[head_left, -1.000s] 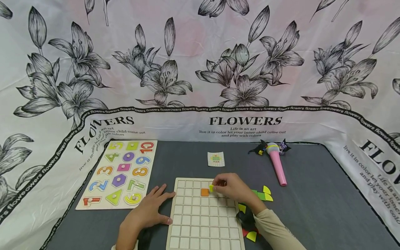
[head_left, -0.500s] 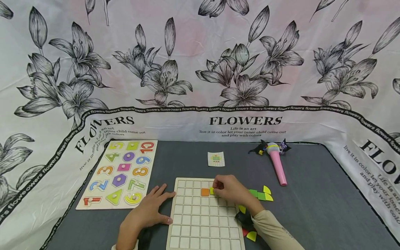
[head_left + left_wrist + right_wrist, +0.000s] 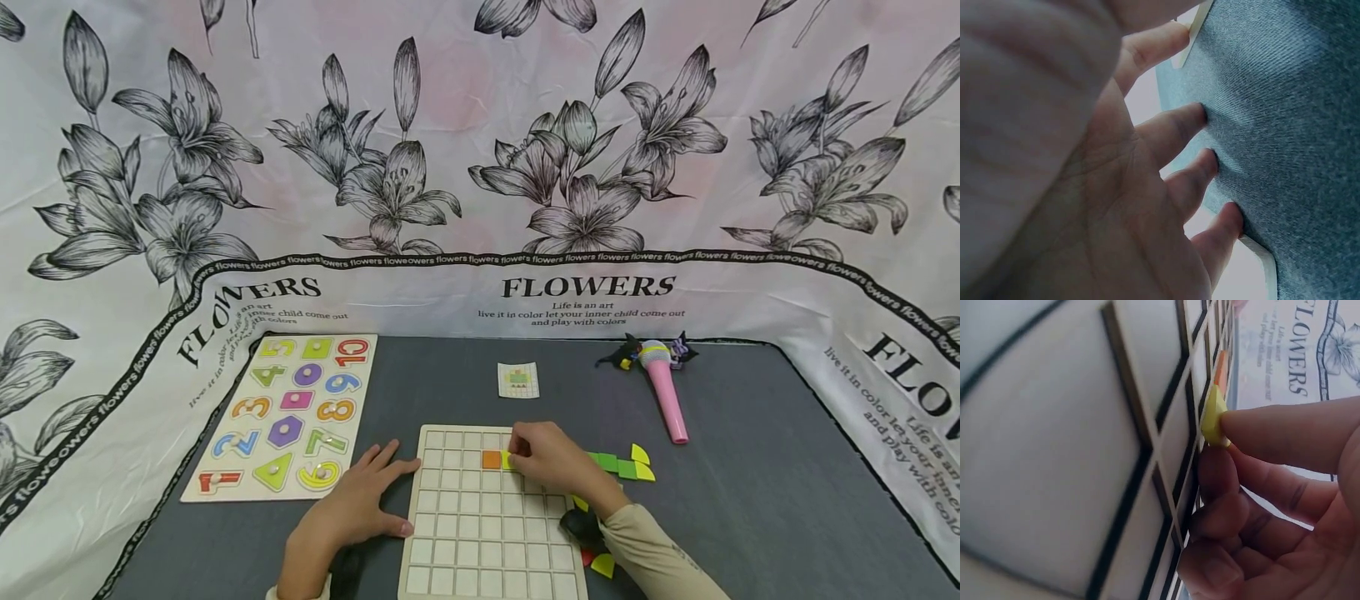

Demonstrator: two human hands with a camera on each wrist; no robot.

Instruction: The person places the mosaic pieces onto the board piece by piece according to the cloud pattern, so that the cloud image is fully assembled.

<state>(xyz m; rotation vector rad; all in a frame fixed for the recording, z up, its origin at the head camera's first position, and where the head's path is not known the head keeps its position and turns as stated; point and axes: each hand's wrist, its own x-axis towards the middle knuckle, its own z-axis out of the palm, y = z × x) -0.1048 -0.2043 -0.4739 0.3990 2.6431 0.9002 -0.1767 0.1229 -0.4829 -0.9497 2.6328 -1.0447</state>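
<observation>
The yellow piece (image 3: 1213,419) has come down and closer to the orange piece (image 3: 491,460) over the last second: it was held a little higher and canted over the grid (image 3: 450,533), and in the head view it now lies level with the orange piece, just right of it in the grid's second row. I judge from this that it is nearly fitted into its cell. The right wrist view shows it standing somewhat proud of the ribs, so I cannot tell whether it is fully seated.

The right hand (image 3: 555,454) has its fingers curled, pinching the yellow piece between fingertips, low over the grid's upper right part. The left hand (image 3: 360,504) is spread wide with nothing in its grasp, its thumb against the grid's left edge. It has stayed put, which probably helps steady things.

The orange piece has not moved. Just right of the grid lie loose pieces on the bench (image 3: 750,500), among them a green piece (image 3: 627,469) and a yellow wedge (image 3: 603,566). The card (image 3: 518,381) is beyond the grid's far edge, the number board (image 3: 247,495) to its left, and the mic (image 3: 665,392) beyond it to the right.
</observation>
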